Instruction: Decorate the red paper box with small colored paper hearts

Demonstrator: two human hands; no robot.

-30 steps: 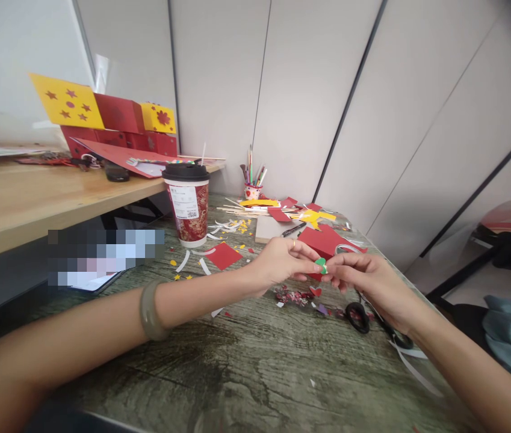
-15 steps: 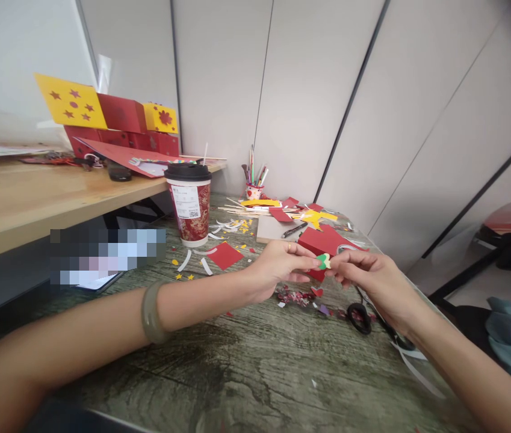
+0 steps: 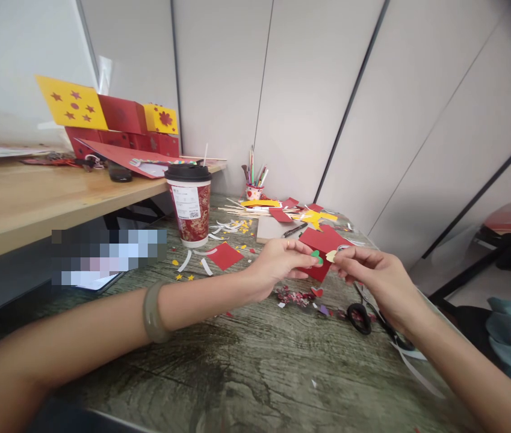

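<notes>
Between the thumb and fingers of my left hand is a small green heart-shaped cutout, partly covered by the fingertips. A pale yellow scrap, like backing paper, is pinched in my right hand. A narrow gap separates the two pieces. Both hands are above the table, in front of a folded red paper. Below them lie shiny red confetti and a small red heart. Black-handled scissors rest under my right wrist, partly hidden by it.
A lidded paper cup with a straw stands left of my hands. Red and yellow paper boxes sit on the wooden shelf. A red square, thin sticks, a pen and a brush pot are farther back.
The green heart and the pale yellow scrap, together before, are now apart. My right hand has moved slightly right with the scrap; the left has hardly moved.
</notes>
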